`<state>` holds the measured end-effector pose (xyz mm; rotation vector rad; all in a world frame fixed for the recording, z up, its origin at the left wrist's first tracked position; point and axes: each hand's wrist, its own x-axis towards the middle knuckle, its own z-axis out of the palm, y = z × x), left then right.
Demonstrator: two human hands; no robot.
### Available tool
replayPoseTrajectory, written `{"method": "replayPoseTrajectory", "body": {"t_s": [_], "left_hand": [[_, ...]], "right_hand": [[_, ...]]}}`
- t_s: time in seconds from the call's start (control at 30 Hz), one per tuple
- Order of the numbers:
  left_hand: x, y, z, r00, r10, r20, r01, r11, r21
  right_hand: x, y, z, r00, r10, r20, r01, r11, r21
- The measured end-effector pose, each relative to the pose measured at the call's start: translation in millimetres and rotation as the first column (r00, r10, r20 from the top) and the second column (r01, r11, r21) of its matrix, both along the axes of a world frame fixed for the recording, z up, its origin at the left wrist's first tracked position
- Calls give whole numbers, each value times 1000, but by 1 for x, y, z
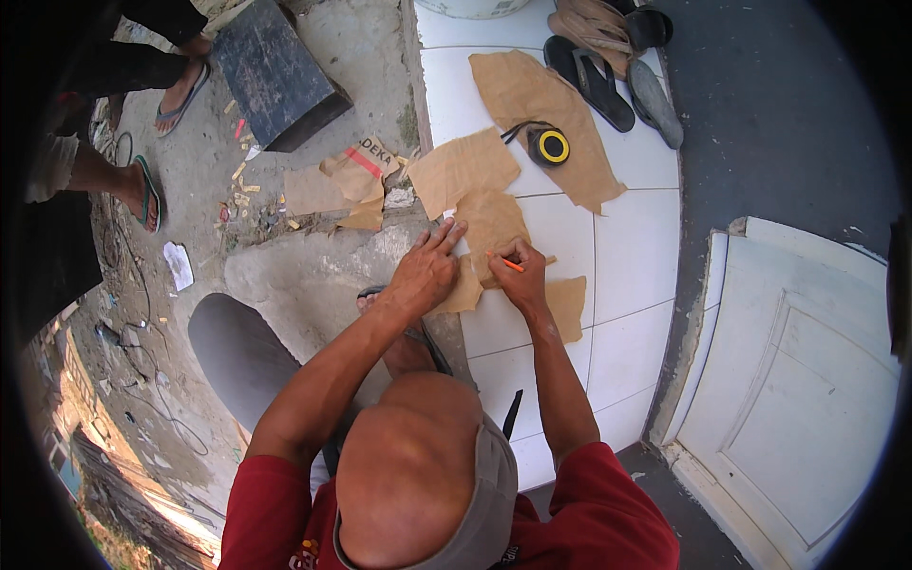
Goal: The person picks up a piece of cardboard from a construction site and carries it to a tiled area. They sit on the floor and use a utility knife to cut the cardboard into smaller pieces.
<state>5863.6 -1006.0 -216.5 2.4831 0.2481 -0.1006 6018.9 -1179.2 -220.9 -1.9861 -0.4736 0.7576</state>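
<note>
My right hand [522, 281] grips an orange pencil [513, 265], its tip at a brown paper piece [493, 217] on the white tiles. My left hand [427, 270] rests with fingers stretched out at the left edge of that paper. A smaller brown scrap [463, 293] lies partly beside and under the papers, between my hands. Just beyond is another brown sheet [464, 173]. Farther off, a black and yellow tape measure [549, 146] sits on a large, irregular brown sheet [513, 87]. One more brown piece [568, 309] lies to the right of my right wrist.
Sandals [600, 90] are piled at the far right of the tiles. A dark box [275, 76] and torn brown paper [328, 186] lie on the rough concrete at left, among scraps. Other people's sandalled feet [142, 190] are at far left. A white door [798, 380] stands right.
</note>
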Motion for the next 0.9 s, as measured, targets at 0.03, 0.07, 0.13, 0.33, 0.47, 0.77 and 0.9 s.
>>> {"method": "replayPoseTrajectory", "body": {"t_s": [0.03,0.07,0.13,0.33,0.47,0.77,0.9], "left_hand": [[0,0,1,1000,-4,-2,4,1000,-5],[0,0,1,1000,-8,-6,8,1000,-11],[1,0,2,1000,-19,9,19,1000,7],[3,1,6,1000,-22,-9,22,1000,0],[-1,2,3,1000,-10,-10,10,1000,19],[0,0,3,1000,-12,-28,12,1000,-2],[0,0,2,999,-7,-52,7,1000,-3]], "right_hand": [[0,1,-1,1000,-14,5,14,1000,4],[-1,1,-3,1000,-28,8,28,1000,7],[-2,1,-5,998,-67,2,67,997,48],[0,-2,-3,1000,-27,-16,28,999,24],[-1,1,-1,979,-140,-147,153,985,79],[1,-4,-5,981,-159,-111,166,984,63],[-3,1,-1,970,-202,-135,218,970,110]]}}
